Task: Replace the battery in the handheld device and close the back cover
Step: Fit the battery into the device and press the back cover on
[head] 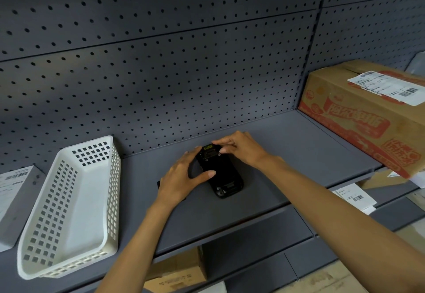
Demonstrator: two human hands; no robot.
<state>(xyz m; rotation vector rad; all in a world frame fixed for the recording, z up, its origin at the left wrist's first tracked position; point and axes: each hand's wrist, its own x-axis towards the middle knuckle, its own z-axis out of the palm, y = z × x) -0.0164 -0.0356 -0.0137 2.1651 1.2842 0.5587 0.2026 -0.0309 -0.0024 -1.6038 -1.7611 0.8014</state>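
Observation:
A black handheld device lies back-side up on the grey shelf, its top end pointing away from me. A yellow label and small screws show near that top end. My left hand rests on the device's left side, thumb across its back, fingers curled at the top edge. My right hand pinches the top right corner of the device with its fingertips. A thin dark flat object peeks out under my left hand; most of it is hidden.
A white perforated plastic basket stands empty at the left, with a grey labelled box beside it. A large printed cardboard carton fills the right of the shelf. A pegboard wall backs the shelf. Boxes sit on the shelf below.

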